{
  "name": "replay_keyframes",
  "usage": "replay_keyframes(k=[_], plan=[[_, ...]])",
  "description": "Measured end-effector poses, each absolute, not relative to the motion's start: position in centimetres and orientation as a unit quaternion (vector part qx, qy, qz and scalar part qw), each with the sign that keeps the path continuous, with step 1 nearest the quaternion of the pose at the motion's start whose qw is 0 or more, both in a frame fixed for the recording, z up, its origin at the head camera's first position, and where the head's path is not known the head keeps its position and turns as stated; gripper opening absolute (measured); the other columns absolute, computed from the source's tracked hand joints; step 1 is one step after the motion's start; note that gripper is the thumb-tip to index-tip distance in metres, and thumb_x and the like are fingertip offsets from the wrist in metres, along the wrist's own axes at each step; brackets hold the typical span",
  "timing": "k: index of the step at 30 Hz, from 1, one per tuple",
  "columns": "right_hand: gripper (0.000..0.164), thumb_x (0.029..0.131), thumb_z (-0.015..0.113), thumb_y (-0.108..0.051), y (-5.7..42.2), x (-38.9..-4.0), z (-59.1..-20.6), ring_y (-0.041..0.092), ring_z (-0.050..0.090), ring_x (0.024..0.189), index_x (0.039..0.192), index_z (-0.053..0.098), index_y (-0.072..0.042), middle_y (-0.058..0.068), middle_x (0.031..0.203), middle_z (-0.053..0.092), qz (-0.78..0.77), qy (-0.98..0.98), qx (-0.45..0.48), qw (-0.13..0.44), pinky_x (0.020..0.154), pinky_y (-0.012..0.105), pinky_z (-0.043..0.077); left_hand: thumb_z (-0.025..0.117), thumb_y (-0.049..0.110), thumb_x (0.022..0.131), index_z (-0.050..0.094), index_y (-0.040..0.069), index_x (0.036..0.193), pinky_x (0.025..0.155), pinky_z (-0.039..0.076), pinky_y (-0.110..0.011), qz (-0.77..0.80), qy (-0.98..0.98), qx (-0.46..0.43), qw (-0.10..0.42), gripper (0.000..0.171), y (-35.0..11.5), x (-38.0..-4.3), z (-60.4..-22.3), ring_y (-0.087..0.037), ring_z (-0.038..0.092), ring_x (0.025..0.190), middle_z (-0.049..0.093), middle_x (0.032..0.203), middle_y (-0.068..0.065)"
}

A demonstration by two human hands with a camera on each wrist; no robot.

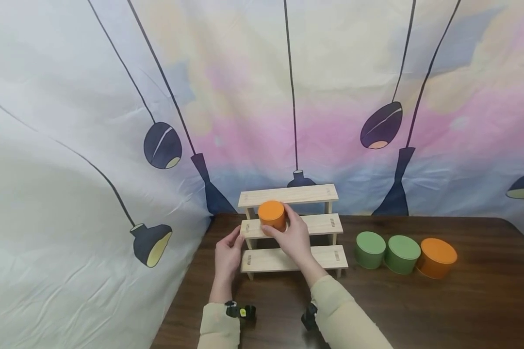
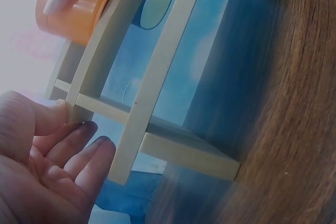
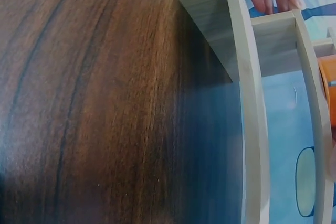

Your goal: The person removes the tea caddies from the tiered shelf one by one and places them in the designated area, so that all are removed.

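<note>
A three-step wooden stand [image 1: 288, 195] stands on the table against the backdrop. On its middle step, toward the left end, is a round orange tin [image 1: 272, 213] with a flat lid. My right hand [image 1: 295, 236] grips this tin from the right, thumb at the front and fingers behind. My left hand [image 1: 228, 255] pinches the left end of the middle step; in the left wrist view its thumb and forefinger close on the board's edge [image 2: 100, 77]. In the right wrist view the orange tin [image 3: 329, 85] shows at the right edge, while most of the right hand is out of frame.
Right of the stand, a row on the dark wooden table [image 1: 375, 310] holds a green tin [image 1: 370, 250], a second green tin [image 1: 402, 255] and another orange tin [image 1: 436, 258]. A cloth backdrop [image 1: 253, 97] printed with hanging lamps rises behind and to the left.
</note>
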State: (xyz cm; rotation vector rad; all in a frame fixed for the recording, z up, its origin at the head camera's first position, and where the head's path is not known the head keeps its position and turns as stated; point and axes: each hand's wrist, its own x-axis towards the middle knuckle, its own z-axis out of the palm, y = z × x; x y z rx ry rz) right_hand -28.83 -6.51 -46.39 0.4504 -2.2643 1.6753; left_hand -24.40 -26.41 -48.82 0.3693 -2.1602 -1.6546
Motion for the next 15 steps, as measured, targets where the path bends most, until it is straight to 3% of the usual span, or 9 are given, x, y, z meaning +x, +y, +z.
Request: replay_keyframes(k=[15], plan=[[0.091, 0.085, 0.094, -0.039, -6.31, -28.75, -46.19, 0.034, 0.055, 0.141, 0.161, 0.049, -0.017, 0.012, 0.152, 0.059, 0.571, -0.795, 0.152, 0.134, 0.116, 0.056, 0.046, 0.065, 0.011, 0.108, 0.067, 0.005, 0.145, 0.116, 0.047, -0.049, -0.590, -0.771, 0.122, 0.207, 0.037, -26.44, -24.26, -48.79, -0.032, 0.058, 0.139, 0.066, 0.144, -0.016]])
